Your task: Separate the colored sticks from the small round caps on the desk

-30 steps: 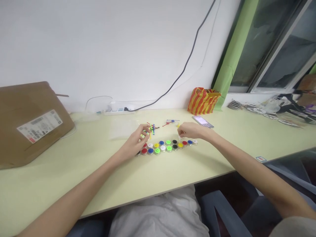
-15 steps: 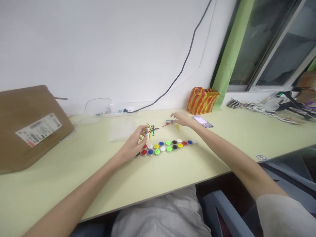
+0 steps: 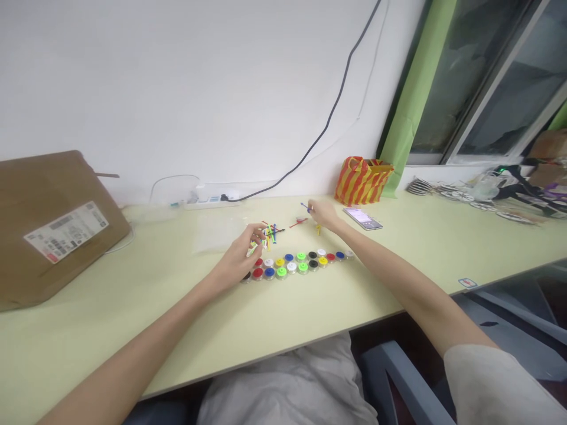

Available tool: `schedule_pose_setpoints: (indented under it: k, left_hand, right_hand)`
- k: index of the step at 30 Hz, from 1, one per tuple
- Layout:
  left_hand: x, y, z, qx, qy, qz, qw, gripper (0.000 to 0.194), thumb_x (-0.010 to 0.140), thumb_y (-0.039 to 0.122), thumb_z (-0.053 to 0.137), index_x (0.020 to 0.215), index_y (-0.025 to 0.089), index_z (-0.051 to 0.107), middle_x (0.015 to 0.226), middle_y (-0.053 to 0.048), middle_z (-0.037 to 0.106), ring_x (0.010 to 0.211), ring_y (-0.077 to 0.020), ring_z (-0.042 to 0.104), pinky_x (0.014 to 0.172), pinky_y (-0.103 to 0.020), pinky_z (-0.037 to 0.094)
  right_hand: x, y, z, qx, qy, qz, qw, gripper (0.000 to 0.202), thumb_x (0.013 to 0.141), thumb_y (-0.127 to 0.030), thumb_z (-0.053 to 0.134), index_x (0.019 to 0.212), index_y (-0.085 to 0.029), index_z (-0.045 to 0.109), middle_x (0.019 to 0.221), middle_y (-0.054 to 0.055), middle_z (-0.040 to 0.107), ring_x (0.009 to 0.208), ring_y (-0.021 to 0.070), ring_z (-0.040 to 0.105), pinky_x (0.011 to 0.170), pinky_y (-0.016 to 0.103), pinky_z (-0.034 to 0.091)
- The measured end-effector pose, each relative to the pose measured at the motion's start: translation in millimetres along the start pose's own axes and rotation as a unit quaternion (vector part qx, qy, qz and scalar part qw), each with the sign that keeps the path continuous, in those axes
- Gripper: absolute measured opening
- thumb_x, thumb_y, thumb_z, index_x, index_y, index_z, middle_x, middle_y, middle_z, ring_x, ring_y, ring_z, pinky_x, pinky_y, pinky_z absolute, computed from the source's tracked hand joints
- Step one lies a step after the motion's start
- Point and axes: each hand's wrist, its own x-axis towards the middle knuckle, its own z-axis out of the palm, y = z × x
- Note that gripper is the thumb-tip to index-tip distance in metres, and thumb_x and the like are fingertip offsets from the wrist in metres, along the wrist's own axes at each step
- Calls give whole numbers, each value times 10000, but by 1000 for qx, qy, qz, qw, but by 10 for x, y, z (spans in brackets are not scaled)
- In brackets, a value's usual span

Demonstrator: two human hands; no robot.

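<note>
My right hand [image 3: 323,213] pinches a small blue plastic stick [image 3: 305,207], raised a little above the table; its tip points left. Below it lie a red stick [image 3: 298,222] and a yellow one [image 3: 318,229]. At the left end of the small round jars, my left hand [image 3: 248,245] rests with fingers curved and apart, beside a pile of coloured plastic sticks [image 3: 271,234]. Its fingertips partly cover the pile. Two rows of clear jars with red, blue, green, white, black and yellow lids [image 3: 292,267] stand in front of the pile.
A large cardboard box [image 3: 48,236] stands at the left. Behind my left hand lie a clear plastic bag [image 3: 215,233] and a power strip [image 3: 210,203]. A phone [image 3: 363,218] and a striped bag [image 3: 363,182] are right of my right hand. Black-and-white discs [image 3: 456,193] lie farther right.
My right hand has lifted the blue stick up off the red one and moved slightly back. The left hand has stayed almost still by the pile.
</note>
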Motion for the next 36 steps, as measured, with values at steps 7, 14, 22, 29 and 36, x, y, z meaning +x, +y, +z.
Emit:
schedule_pose_setpoints:
  k: [7, 14, 22, 29, 36]
  left_hand:
    - [51, 40, -3, -81, 3, -38, 996, 447, 1003, 449, 473, 1403, 254, 436, 1200, -89, 610, 1097, -218, 592, 852, -341, 501]
    - [76, 24, -32, -150, -27, -14, 988, 362, 1019, 493, 456, 1234, 208, 516, 876, -26, 601, 739, -156, 564, 641, -277, 473]
    - [49, 87, -30, -84, -6, -8, 996, 316, 1054, 471, 348, 1072, 211, 527, 787, 10, 528, 703, -150, 514, 692, -292, 446]
    - [41, 91, -17, -109, 65, -2, 992, 328, 1059, 445, 302, 940, 212, 500, 737, 10, 531, 630, -144, 428, 623, -292, 381]
    - [84, -39, 27, -148, 103, -27, 983, 306, 972, 490, 545, 1091, 210, 523, 797, 15, 533, 677, -133, 497, 631, -273, 419]
  right_hand:
    - [-436, -701, -291, 463, -11, -118, 879, 135, 875, -173, 561, 999, -195, 513, 796, 36, 745, 664, 157, 688, 668, 272, 538]
    - [-941, -1317, -374, 597, -135, -201, 765, 82, 895, -213, 586, 854, -195, 518, 701, 3, 718, 651, 140, 703, 651, 243, 538]
    - [-986, -1333, -375, 632, -183, -163, 735, 292, 888, -419, 695, 880, -209, 492, 749, 26, 738, 689, 169, 739, 514, 188, 422]
    - [-957, -1334, -451, 667, -213, -217, 680, 299, 888, -458, 689, 876, -207, 528, 706, 0, 688, 616, 124, 631, 631, 251, 508]
    - [-322, -1155, -78, 436, -65, -109, 891, 234, 913, -368, 680, 884, -137, 664, 697, 45, 694, 555, 129, 581, 541, 244, 446]
